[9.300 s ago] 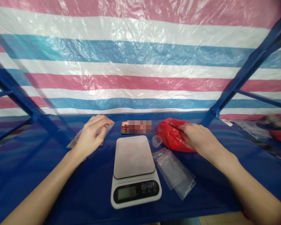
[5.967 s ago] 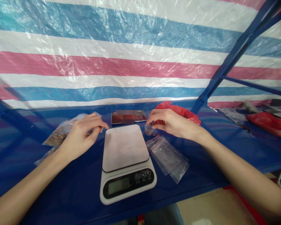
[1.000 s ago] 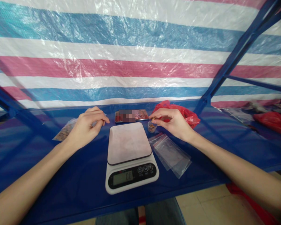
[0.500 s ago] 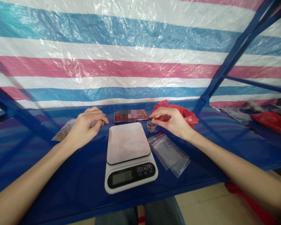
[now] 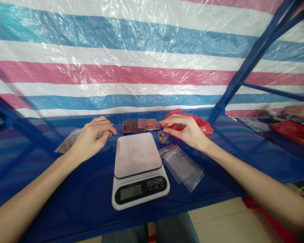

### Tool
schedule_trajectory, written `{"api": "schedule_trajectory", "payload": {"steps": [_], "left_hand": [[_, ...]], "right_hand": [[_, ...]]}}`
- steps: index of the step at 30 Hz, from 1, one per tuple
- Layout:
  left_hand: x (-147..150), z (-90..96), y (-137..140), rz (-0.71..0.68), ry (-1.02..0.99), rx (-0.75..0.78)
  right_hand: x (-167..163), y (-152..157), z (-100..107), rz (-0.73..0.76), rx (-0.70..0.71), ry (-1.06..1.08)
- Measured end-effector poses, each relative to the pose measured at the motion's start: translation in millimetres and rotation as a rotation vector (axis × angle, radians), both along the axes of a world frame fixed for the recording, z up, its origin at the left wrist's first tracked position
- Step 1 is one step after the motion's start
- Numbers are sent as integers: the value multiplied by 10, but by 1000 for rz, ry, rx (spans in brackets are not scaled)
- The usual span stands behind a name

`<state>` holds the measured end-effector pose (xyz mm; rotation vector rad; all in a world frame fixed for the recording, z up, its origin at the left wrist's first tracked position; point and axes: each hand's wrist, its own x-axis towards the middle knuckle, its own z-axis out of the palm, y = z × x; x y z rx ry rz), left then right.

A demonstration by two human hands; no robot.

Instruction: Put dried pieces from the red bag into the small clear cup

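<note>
My right hand (image 5: 183, 130) hovers just behind and right of a small clear plastic cup (image 5: 163, 137), thumb and forefinger apart with nothing seen between them. Small brown pieces lie in the cup. On the left, my left hand (image 5: 97, 133) is loosely bent beside the scale, a gap between thumb and fingers, and nothing shows in it. Partly behind that wrist lies a clear bag of small brownish pieces (image 5: 69, 141). Between my hands stands a white kitchen scale (image 5: 139, 157), its plate bare and its display reading 0.0.
A phone (image 5: 152, 124) lies behind the scale. Clear zip bags (image 5: 183, 165) overlap right of it. Behind my right hand is a red plastic bag (image 5: 205, 126). At far right, another person's hand (image 5: 300, 111) is above a second red bag (image 5: 291, 133). Blue frame bars (image 5: 255, 57) flank the blue table.
My right thumb and forefinger, earlier pinched on a small piece over the cup, have parted and let it go. My left hand stays put. Another person's hand has appeared at far right.
</note>
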<state>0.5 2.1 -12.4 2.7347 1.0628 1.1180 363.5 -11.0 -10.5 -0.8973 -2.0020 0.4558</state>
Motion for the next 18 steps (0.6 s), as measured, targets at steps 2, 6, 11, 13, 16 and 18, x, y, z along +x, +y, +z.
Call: {"api": "schedule_trajectory", "payload": {"steps": [2,6,11,13,16,18], "left_hand": [[-4,-3,3,3,2,-8],[-2,1,-8,12,-6,-16],[19,27,-34,44,18,-65],[17,29,-33,46,8,-64],[-3,16,-18,51,17,-58],[-18,0,-5,47,27,-56]], "right_hand": [[46,1,56,-83,48,24],[317,79,213,-274,30,29],[690,190,258,-328,-170,-379],[751,179,242,-366,-157,-500],[773,119,247,-330,-144,-602],[760,75,274,-268,-134,-638]]}}
